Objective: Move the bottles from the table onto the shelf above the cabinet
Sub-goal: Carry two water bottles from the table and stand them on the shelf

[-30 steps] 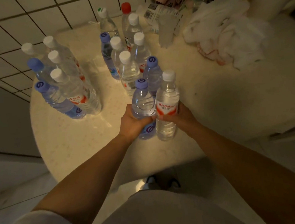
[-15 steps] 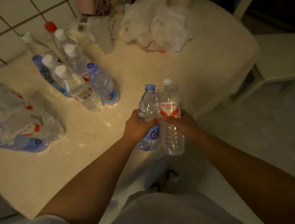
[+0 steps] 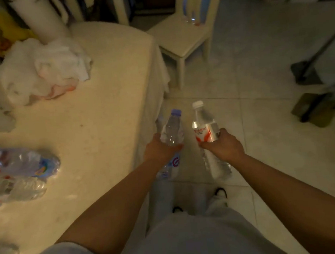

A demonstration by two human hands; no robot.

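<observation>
My left hand (image 3: pixel 160 148) grips a clear bottle with a purple cap (image 3: pixel 172 128) around its middle. My right hand (image 3: pixel 222 145) grips a clear bottle with a white cap and red label (image 3: pixel 204 124). Both bottles are held upright over the tiled floor, just past the right edge of the cream table (image 3: pixel 101 116). Several other bottles (image 3: pixel 25 170) remain on the table at the far left, blurred. No shelf or cabinet is in view.
Crumpled white cloth (image 3: pixel 44 70) lies at the table's back. A cream chair (image 3: pixel 183 39) stands beyond the table's corner. Dark objects, one like a dustpan (image 3: pixel 313 107), sit on the floor at right. My feet (image 3: pixel 220 195) stand on pale tiles.
Both hands have carried their bottles off the table to the right, out over the floor, and the bottles have drawn apart. The view has swung right, away from the bottle cluster.
</observation>
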